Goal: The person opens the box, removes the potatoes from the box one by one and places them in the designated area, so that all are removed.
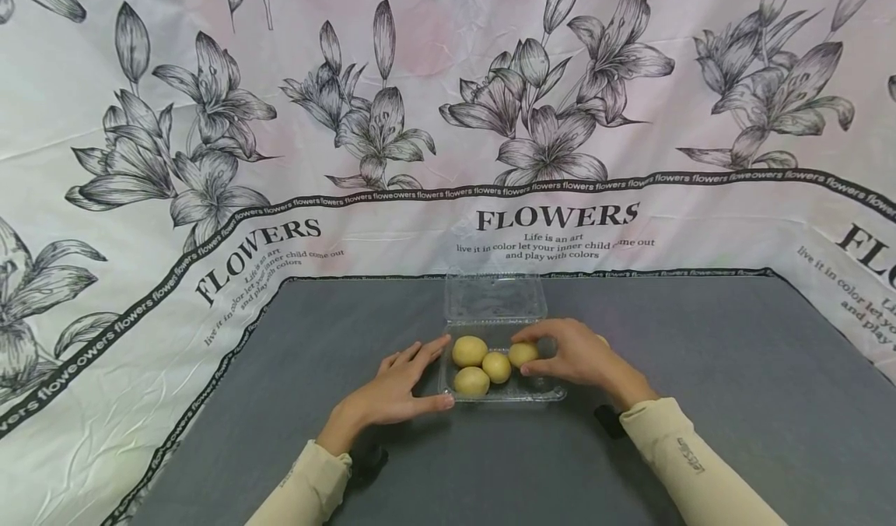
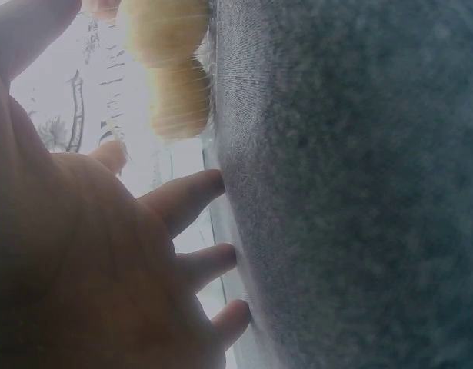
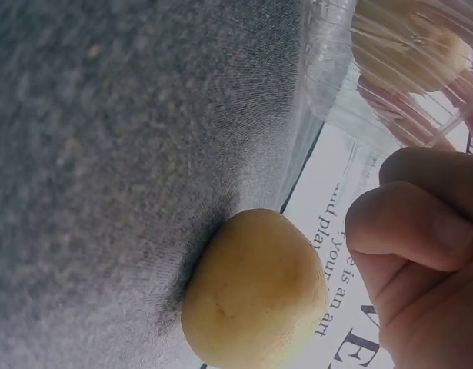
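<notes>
A clear plastic clamshell box (image 1: pixel 539 394) lies on the table with its lid (image 1: pixel 495 299) raised at the back. Three yellow potatoes (image 1: pixel 470 352) rest in its left and middle part. My right hand (image 1: pixel 575 355) pinches another potato (image 1: pixel 523 354) between thumb and fingers, inside the box's right half. Fingers spread and straight, my left hand (image 1: pixel 395 390) touches the box's left side. Outside the box, one more potato (image 3: pixel 255 292) sits on the table beside the right hand; in the head view that hand mostly hides it.
A grey cloth covers the table (image 1: pixel 336 324). Behind and at both sides hangs a white curtain (image 1: pixel 392 238) printed with flowers and lettering. Dark objects sit under both wrists, close to the pale sleeves (image 1: pixel 700 464).
</notes>
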{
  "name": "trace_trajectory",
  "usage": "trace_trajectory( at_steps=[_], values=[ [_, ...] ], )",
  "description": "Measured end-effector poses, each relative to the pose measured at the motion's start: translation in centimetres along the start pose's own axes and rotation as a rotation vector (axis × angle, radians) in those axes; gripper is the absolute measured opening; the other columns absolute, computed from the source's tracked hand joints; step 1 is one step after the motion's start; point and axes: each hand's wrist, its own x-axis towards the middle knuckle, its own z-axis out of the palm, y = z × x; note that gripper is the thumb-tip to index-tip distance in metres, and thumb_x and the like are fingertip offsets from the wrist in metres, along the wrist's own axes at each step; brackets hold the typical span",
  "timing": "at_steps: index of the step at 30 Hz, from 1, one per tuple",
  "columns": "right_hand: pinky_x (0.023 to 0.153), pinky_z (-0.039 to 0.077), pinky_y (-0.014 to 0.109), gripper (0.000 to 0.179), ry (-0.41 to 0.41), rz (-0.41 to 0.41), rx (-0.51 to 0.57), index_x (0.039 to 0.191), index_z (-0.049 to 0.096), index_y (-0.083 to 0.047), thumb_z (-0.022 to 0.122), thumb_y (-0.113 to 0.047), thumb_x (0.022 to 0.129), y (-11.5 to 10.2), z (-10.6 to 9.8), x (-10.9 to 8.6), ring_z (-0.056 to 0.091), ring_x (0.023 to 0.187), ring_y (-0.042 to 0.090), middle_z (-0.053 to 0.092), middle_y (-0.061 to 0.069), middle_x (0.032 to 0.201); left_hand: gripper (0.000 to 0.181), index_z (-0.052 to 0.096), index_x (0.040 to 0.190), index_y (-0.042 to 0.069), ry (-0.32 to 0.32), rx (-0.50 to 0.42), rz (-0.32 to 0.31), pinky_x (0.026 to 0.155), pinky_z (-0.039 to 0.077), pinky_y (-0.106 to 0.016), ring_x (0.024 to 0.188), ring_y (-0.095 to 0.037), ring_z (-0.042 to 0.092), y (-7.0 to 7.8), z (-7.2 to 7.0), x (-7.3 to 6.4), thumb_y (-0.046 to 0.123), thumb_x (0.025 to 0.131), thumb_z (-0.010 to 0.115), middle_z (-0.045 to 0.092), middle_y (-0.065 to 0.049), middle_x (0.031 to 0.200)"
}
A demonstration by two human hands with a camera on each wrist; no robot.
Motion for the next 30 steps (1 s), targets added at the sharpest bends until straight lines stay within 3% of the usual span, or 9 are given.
trace_trajectory(
  at_steps=[10, 17, 23, 30],
  values=[
    [0.095, 0.054, 0.053, 0.043, 0.058, -0.007, 0.034, 0.123, 0.075, -0.017, 0.087, -0.029, 0.083, 0.1, -0.1, -0.2, 0.069, 0.112, 0.027, 0.075, -0.003, 0.117, 0.09, 0.01, 0.164, 0.039, 0.002, -0.001, 0.004, 0.123, 0.006, -0.067, 0.159, -0.039, 0.007, 0.1, -0.1, 0.0, 0.067, 0.093, 0.059, 0.035, 0.0, 0.166],
    [0.092, 0.055, 0.046, 0.045, 0.107, -0.039, 0.053, 0.122, 0.075, -0.016, 0.088, -0.028, 0.08, 0.1, -0.2, -0.4, 0.07, 0.11, 0.024, 0.076, -0.002, 0.119, 0.091, 0.012, 0.165, 0.036, 0.006, -0.004, 0.01, 0.122, 0.007, -0.068, 0.159, -0.039, 0.008, 0.1, -0.1, 0.0, 0.066, 0.093, 0.059, 0.036, -0.001, 0.165],
    [0.07, 0.046, 0.027, 0.047, 0.135, -0.049, 0.088, 0.122, 0.075, -0.016, 0.089, -0.024, 0.079, 0.1, -0.5, -0.7, 0.06, 0.083, 0.016, 0.075, -0.002, 0.115, 0.091, 0.012, 0.165, 0.035, 0.011, -0.003, 0.016, 0.122, 0.007, -0.068, 0.159, -0.04, 0.008, 0.0, -0.1, 0.0, 0.065, 0.093, 0.06, 0.036, -0.001, 0.165],
    [0.052, 0.042, 0.024, 0.047, 0.157, -0.045, 0.131, 0.124, 0.073, -0.018, 0.089, -0.026, 0.08, 0.4, -0.8, -1.1, 0.046, 0.057, 0.005, 0.073, -0.002, 0.108, 0.091, 0.012, 0.165, 0.035, 0.01, -0.004, 0.018, 0.122, 0.007, -0.068, 0.159, -0.04, 0.009, 0.0, 0.0, 0.1, 0.065, 0.094, 0.059, 0.036, -0.001, 0.165]
  ],
)
